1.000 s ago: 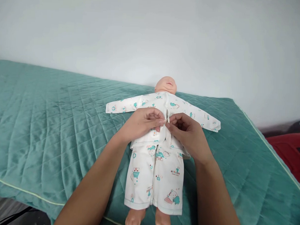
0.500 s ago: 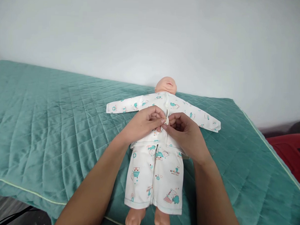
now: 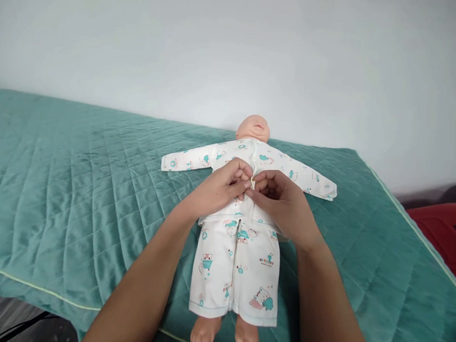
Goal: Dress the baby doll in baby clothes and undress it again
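A baby doll (image 3: 253, 128) lies on its back, head toward the wall and feet toward me. It wears a white printed jacket (image 3: 277, 160) with both sleeves spread, and matching printed trousers (image 3: 212, 266). Over the doll's belly, my left hand (image 3: 229, 183) pinches one front edge of the jacket between thumb and fingers. My right hand (image 3: 278, 193) pinches the opposite edge, fingertips almost touching those of the left. A small fold of the front opening shows between them. Whether a button or snap sits under my fingertips is hidden.
A green quilted cover (image 3: 79, 195) with pale yellow piping spreads under the doll. Behind it rises a plain white wall (image 3: 180, 53). Something red (image 3: 439, 230) stands past the right edge, and a dark cable lies on the floor at lower left.
Both hands stay at the jacket's front opening. The fold between the fingertips has become narrower and shifted slightly; the doll lies as before.
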{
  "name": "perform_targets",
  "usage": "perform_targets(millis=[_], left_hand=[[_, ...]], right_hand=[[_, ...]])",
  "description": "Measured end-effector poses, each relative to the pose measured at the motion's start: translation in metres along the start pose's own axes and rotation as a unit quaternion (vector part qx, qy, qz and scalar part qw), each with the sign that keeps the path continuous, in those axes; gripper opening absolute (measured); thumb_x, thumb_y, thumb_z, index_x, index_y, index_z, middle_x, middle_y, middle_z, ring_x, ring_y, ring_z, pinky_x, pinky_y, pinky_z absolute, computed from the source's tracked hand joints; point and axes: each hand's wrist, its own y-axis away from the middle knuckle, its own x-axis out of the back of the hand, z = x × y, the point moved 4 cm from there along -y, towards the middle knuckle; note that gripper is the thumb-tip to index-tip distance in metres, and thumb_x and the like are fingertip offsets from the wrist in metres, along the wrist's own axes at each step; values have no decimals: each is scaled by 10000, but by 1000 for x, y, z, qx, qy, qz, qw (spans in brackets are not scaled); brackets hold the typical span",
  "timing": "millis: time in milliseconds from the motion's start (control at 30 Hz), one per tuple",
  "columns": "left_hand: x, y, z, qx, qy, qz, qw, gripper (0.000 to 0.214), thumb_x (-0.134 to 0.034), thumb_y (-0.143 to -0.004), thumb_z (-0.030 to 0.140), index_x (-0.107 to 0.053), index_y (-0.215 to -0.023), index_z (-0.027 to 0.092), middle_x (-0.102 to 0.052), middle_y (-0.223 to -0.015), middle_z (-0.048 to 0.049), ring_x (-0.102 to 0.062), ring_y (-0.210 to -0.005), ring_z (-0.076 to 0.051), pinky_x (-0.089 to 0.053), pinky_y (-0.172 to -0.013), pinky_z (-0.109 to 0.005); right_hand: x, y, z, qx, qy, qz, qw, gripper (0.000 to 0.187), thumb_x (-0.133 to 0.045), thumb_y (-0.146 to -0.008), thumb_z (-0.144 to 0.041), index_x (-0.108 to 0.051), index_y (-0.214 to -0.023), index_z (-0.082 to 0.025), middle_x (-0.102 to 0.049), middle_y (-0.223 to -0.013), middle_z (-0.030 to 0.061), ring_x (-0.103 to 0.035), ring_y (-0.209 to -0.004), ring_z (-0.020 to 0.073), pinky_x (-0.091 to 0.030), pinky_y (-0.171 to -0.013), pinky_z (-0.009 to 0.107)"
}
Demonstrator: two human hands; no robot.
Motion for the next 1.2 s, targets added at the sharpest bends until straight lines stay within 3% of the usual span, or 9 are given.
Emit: perform_targets(millis=[200, 333, 467, 633, 833, 1000, 1200], left_hand=[[-1, 2, 3, -3, -26, 0, 1000, 146, -446, -1019, 326, -510, -1094, 218, -568, -824, 11, -567, -763, -126, -461, -720, -282], [-2, 2, 5, 7, -91, 22, 996, 171, -555, -967, 375, -539, -1068, 237, -582, -853, 15, -559, -788, -136, -431, -689, -273], [-2, 2, 6, 9, -120, 42, 992, 150, -612, -914, 302, -551, -1037, 242, -571, -830, 23, -549, -780, -137, -420, -686, -269], [-2, 1, 3, 9, -100, 31, 994, 157, -562, -919, 223, -537, -1072, 249, -590, -827, 22, -569, -784, -141, -422, -683, -271], [1, -2, 0, -13, -30, 13, 999, 166, -545, -948, 251, -543, -1113, 237, -543, -762, 36, -516, -675, -111, -419, -634, -250], [6, -4, -2, 7, 9, -4, 1000, 177, -548, -942, 272, -567, -1116, 240, -560, -766, 37, -451, -587, -85, -367, -546, -222], [7, -5, -4, 14, 37, -23, 999, 176, -536, -933, 230, -568, -1105, 244, -549, -749, 46, -464, -575, -80, -377, -554, -226]], right_hand=[[-4, 1, -4, 9, 58, -15, 998, 172, -704, -886, -316, -630, -1011, -226, -647, -818, -4, -566, -729, 132, -431, -646, 280], [-4, 2, -5, 18, 79, 1, 997, 157, -697, -880, -297, -612, -997, -236, -598, -778, -34, -498, -675, 112, -393, -605, 262], [-5, 2, -4, 22, 90, 2, 996, 190, -694, -864, -261, -592, -1024, -249, -594, -804, -39, -489, -680, 111, -394, -614, 261], [-6, 3, -4, 24, 88, -14, 996, 284, -721, -836, -242, -578, -1080, -260, -587, -800, -42, -531, -703, 123, -418, -637, 267], [-3, 3, -6, 24, 39, -42, 998, 266, -698, -880, -293, -585, -1118, -256, -566, -773, -47, -490, -646, 109, -388, -584, 258], [0, 0, -7, 33, -10, 0, 999, 151, -607, -930, -285, -579, -1070, -237, -552, -683, -50, -526, -642, 125, -403, -590, 268], [-2, -1, -6, 27, -8, 16, 999, 133, -593, -923, -268, -589, -1050, -231, -563, -665, -48, -513, -613, 118, -409, -581, 265]])
